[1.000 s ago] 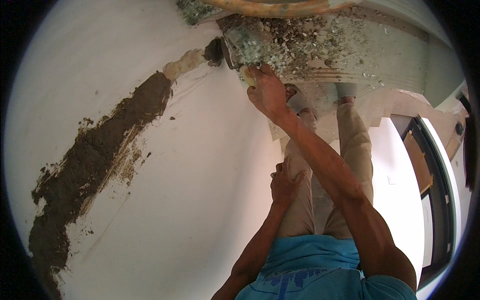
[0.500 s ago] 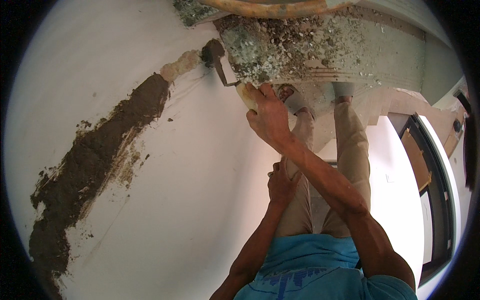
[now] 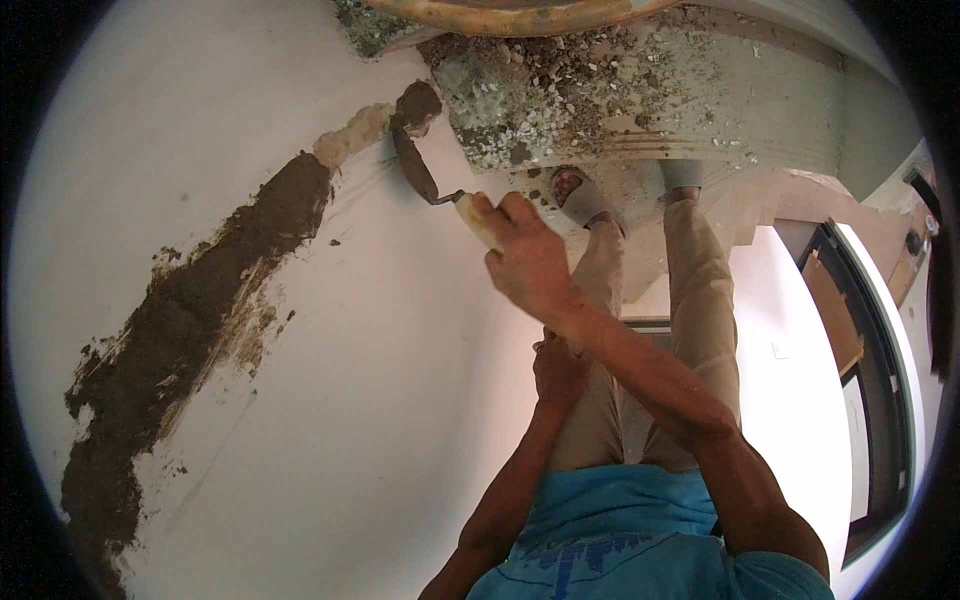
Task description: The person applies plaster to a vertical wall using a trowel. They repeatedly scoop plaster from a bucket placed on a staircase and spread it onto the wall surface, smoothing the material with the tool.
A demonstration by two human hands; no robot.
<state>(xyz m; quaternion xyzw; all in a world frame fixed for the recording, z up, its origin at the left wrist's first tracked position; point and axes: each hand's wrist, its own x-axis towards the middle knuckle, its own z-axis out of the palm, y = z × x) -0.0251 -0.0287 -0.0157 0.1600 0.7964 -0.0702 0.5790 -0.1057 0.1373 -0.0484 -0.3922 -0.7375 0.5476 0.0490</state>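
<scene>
My right hand (image 3: 525, 255) grips the pale handle of a trowel (image 3: 415, 170). Its blade carries a lump of dark wet mortar (image 3: 418, 102) and lies against the white wall (image 3: 400, 400), just right of the bare pale end of a groove (image 3: 350, 135). A long dark band of fresh mortar (image 3: 190, 330) fills that groove down toward the lower left. My left hand (image 3: 560, 365) rests against my thigh, fingers curled, with nothing seen in it.
A debris-strewn grey ledge (image 3: 640, 90) runs under my sandalled feet (image 3: 585, 200). The rim of a rusty round pan (image 3: 520, 12) shows at the top edge. A dark-framed opening (image 3: 870, 370) lies to the right.
My right hand drew back from the ledge toward me and to the left, bringing the trowel with mortar out onto the wall by the groove's end. My left hand stayed put.
</scene>
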